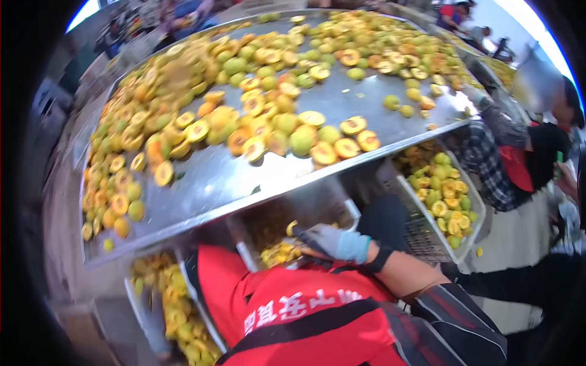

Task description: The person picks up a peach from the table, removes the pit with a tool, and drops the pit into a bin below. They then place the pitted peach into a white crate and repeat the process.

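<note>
My right hand [337, 243], in a pale grey glove with a light-blue cuff, is closed around a dark, narrow tool [311, 241] whose kind is hard to make out. Near the tool's tip is a small yellow fruit piece [291, 228]. Below the hand, a crate [349, 213] holds yellow fruit pieces [278, 253]. I cannot find my left hand in the view. A large metal table [244, 198] stands in front, spread with halved yellow-green stone fruit [253, 148], many with orange flesh and dark hollows facing up.
White crates of fruit stand under the table's front edge, one at the left [139, 299] and one at the right [479, 210]. At the right sits another person, whose gloved hand [475, 94] is at the table edge. Red apron cloth [317, 332] covers my lap.
</note>
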`<control>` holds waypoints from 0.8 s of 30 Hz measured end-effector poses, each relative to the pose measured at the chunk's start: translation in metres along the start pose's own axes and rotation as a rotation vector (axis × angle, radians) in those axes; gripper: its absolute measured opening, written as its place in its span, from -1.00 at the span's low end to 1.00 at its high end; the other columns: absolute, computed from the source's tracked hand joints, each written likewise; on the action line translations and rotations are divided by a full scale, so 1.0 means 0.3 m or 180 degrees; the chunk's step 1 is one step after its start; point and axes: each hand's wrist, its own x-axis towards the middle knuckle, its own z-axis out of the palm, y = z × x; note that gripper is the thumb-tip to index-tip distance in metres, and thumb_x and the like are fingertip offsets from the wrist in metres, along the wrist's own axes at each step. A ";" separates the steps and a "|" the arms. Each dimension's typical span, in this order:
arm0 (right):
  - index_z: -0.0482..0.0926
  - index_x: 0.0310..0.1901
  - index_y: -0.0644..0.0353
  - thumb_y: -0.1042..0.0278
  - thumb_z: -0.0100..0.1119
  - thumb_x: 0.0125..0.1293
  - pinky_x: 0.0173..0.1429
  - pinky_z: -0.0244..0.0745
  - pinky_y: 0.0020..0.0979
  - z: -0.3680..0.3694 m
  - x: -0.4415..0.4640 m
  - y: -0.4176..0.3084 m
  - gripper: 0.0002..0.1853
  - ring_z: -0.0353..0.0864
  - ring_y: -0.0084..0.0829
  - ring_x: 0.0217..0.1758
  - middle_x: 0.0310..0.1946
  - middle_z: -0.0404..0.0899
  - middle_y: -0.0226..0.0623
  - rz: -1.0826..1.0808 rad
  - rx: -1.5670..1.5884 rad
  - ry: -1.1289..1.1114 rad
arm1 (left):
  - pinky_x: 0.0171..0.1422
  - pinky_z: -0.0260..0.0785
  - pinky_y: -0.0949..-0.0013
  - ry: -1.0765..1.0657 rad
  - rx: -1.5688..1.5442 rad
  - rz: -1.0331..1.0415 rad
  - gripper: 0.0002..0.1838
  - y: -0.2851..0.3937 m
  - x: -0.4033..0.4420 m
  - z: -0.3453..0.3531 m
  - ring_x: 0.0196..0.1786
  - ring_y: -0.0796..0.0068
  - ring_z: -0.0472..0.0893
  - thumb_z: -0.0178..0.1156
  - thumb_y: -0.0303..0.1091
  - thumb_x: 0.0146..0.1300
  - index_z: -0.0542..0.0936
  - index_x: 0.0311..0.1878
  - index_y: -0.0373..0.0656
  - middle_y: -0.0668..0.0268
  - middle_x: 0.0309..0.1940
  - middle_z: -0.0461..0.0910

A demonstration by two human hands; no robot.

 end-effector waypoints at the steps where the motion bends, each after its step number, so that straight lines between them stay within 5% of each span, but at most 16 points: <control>1: 0.53 -0.11 0.17 -0.10 0.02 0.27 -0.31 0.45 -0.24 -0.035 0.017 -0.026 -0.54 0.51 -0.27 -0.46 -0.45 0.52 -0.22 0.0315 0.0385 -0.0394 | 0.24 0.25 0.24 -0.0239 0.1170 -0.0159 -0.57 0.052 -0.052 -0.054 0.21 0.23 0.35 0.13 -0.32 0.20 0.41 0.10 -0.32 0.02 0.18 0.33; 2: 0.53 -0.08 0.17 -0.08 0.04 0.27 -0.30 0.45 -0.26 -0.074 0.041 -0.077 -0.55 0.50 -0.27 -0.45 -0.42 0.53 -0.23 0.0617 0.0802 -0.0760 | 0.24 0.21 0.25 -0.0163 0.1427 0.0149 -0.56 -0.041 -0.074 -0.086 0.21 0.12 0.35 0.11 -0.30 0.21 0.41 0.13 -0.28 0.02 0.16 0.35; 4: 0.51 -0.04 0.18 -0.02 0.12 0.23 -0.31 0.44 -0.32 -0.182 0.070 -0.199 -0.56 0.49 -0.35 -0.44 -0.37 0.54 -0.24 0.1820 0.2171 -0.0972 | 0.19 0.29 0.35 0.0419 0.0077 0.1053 -0.50 0.247 -0.155 -0.110 0.13 0.24 0.45 0.11 -0.18 0.27 0.35 0.20 -0.25 -0.01 0.10 0.44; 6: 0.50 -0.04 0.16 0.02 0.17 0.20 -0.31 0.42 -0.39 -0.043 0.085 -0.087 -0.58 0.47 -0.45 -0.42 -0.37 0.54 -0.28 0.1803 0.2830 -0.0671 | 0.12 0.31 0.34 0.0646 0.0781 0.1292 -0.59 0.213 -0.071 -0.070 0.03 0.31 0.50 0.01 -0.31 0.31 0.36 0.17 -0.31 0.00 0.03 0.49; 8: 0.52 -0.09 0.12 0.07 0.19 0.16 -0.32 0.41 -0.44 -0.063 0.102 -0.122 -0.63 0.47 -0.53 -0.40 -0.39 0.54 -0.33 0.1220 0.2330 -0.0171 | 0.10 0.32 0.31 0.0369 0.0632 0.1492 -0.61 0.517 -0.083 -0.059 0.01 0.30 0.49 0.02 -0.34 0.31 0.38 0.14 -0.32 0.01 0.01 0.49; 10: 0.52 -0.13 0.10 0.15 0.21 0.10 -0.31 0.41 -0.45 -0.145 0.113 -0.218 -0.67 0.49 -0.53 -0.39 -0.41 0.54 -0.34 0.1701 0.2267 -0.0465 | 0.08 0.33 0.29 0.0099 0.0652 0.1513 -0.64 0.563 -0.034 -0.005 -0.02 0.29 0.49 0.03 -0.37 0.30 0.40 0.11 -0.34 0.02 0.00 0.49; 12: 0.52 -0.14 0.11 0.17 0.21 0.08 -0.30 0.41 -0.43 -0.150 0.101 -0.239 -0.68 0.50 -0.51 -0.39 -0.42 0.54 -0.34 0.1771 0.2250 -0.0310 | 0.08 0.33 0.26 -0.1002 -0.2785 0.0843 -0.65 0.430 0.133 0.113 -0.02 0.25 0.48 0.09 -0.37 0.26 0.43 0.08 -0.34 0.04 -0.01 0.48; 19: 0.51 -0.13 0.16 0.17 0.18 0.12 -0.22 0.44 -0.34 -0.153 0.029 -0.186 -0.67 0.53 -0.38 -0.34 -0.35 0.59 -0.23 0.1723 0.2372 0.0233 | 0.10 0.35 0.28 0.0001 -0.0086 0.2656 -0.61 0.643 0.210 0.155 -0.06 0.19 0.51 0.11 -0.38 0.26 0.39 0.12 -0.32 0.05 -0.05 0.47; 22: 0.49 -0.11 0.18 0.10 0.17 0.15 -0.20 0.47 -0.27 -0.140 0.043 -0.078 -0.63 0.59 -0.25 -0.34 -0.34 0.60 -0.12 0.1197 0.1568 0.1162 | 0.23 0.22 0.17 -0.0098 -0.0960 0.1717 -0.50 0.428 0.452 0.281 0.22 0.04 0.32 0.11 -0.36 0.18 0.31 0.19 -0.28 -0.02 0.14 0.35; 24: 0.48 -0.15 0.23 0.01 0.11 0.18 -0.19 0.48 -0.21 -0.180 0.068 0.004 -0.59 0.61 -0.11 -0.32 -0.34 0.58 -0.04 0.1209 0.0625 0.1549 | 0.24 0.21 0.18 0.0121 -0.0399 0.1793 -0.47 0.303 0.578 0.308 0.23 0.03 0.31 0.11 -0.38 0.17 0.28 0.22 -0.27 -0.02 0.16 0.33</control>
